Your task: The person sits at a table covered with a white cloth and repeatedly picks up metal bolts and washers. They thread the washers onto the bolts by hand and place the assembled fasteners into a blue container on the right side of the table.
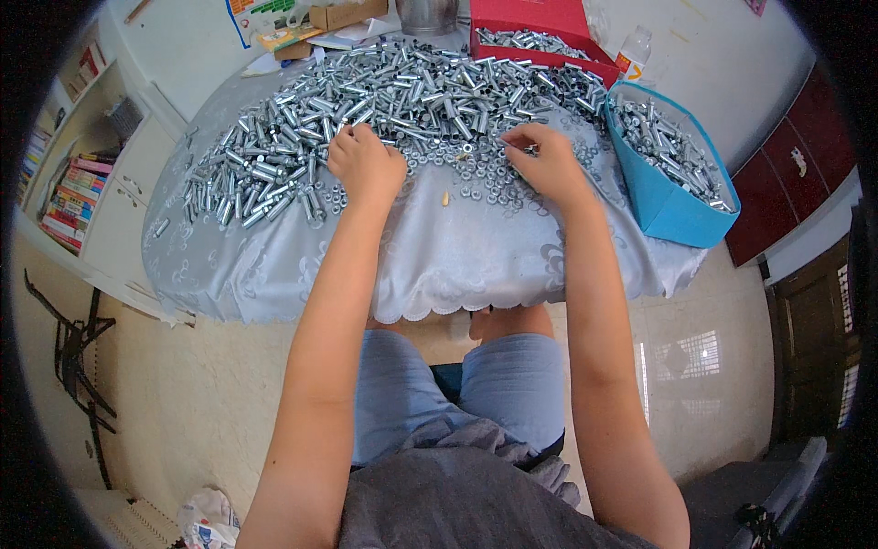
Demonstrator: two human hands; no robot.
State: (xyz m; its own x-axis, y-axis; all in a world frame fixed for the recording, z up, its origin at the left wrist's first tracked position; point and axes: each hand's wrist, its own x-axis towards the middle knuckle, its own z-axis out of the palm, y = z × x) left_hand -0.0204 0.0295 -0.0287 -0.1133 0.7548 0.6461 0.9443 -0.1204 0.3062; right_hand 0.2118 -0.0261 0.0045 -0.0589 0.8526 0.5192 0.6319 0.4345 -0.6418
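My left hand (368, 166) is closed, fingers curled down at the front edge of a heap of silvery metal sleeves (274, 151). Whatever it holds is hidden behind the fingers. Over the small metal nuts (498, 188) to the right, my right hand (551, 166) has thumb and forefinger bent towards each other in a pinch. Something small may sit at their tips, too small to name. Between the hands, nuts and washers lie scattered on the cloth, with a small yellowish piece (445, 198) nearer to me.
A blue bin (672, 215) full of assembled metal bolts stands at the table's right edge. Behind the heap are a red box (535, 18) with more metal parts, a plastic bottle (634, 53), a metal pot (427, 16) and cardboard (347, 13). A silvery tablecloth (439, 265) covers the table.
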